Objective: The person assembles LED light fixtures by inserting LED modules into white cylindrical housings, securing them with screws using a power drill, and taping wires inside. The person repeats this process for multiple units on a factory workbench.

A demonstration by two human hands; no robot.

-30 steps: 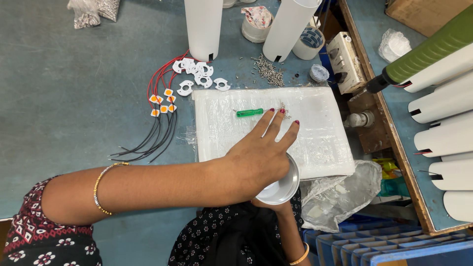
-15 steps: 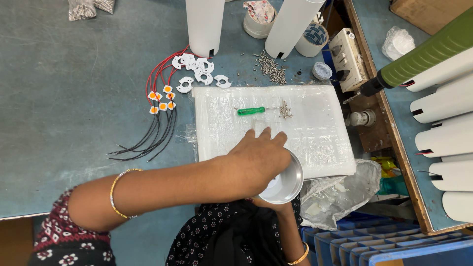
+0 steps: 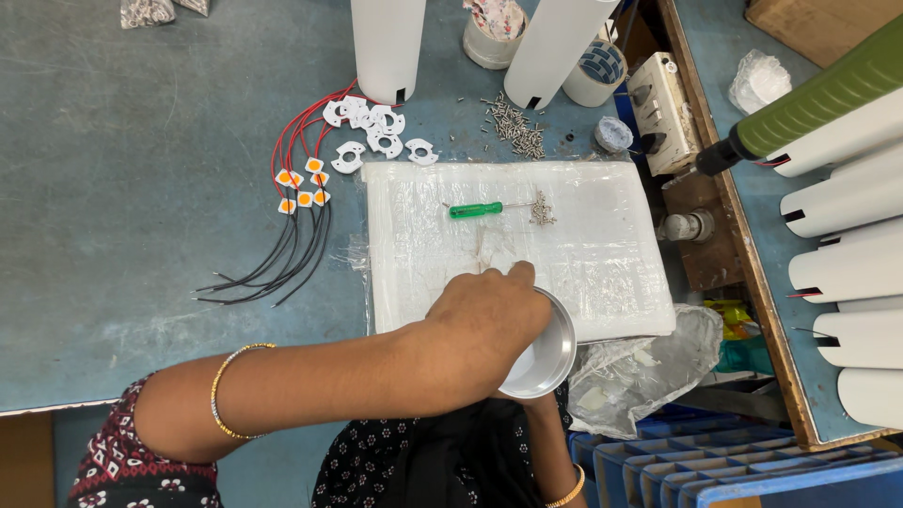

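- The left hand (image 3: 484, 320) lay curled over the near rim of a round metal housing (image 3: 546, 353), its fingers (image 3: 519, 275) bent close together and folded down on the rim; the grip looked closed on the part, though the fingertips were hidden inside the bowl.
- The right hand came up from below at 6 o'clock and sat almost wholly under the housing; only the wrist with a bangle (image 3: 564, 489) showed, so how far its fingers were spread could not be told.
- The housing was a shallow silver bowl with a pale, smooth inside, tilted toward 3 o'clock and held at the near edge of a white foam pad (image 3: 602, 273) wrapped in clear film.
- On the pad, toward 12 o'clock from the left hand, lay a green-handled screwdriver (image 3: 478, 210), its tip pointing at a small heap of screws (image 3: 542, 209).
- At 11 o'clock on the blue-grey tabletop (image 3: 132, 169) lay a bundle of red and black wires (image 3: 282, 235) ending in white and orange round boards.
- Beyond the pad at 12 o'clock stood two white tubes (image 3: 388, 42), with loose screws scattered between them.
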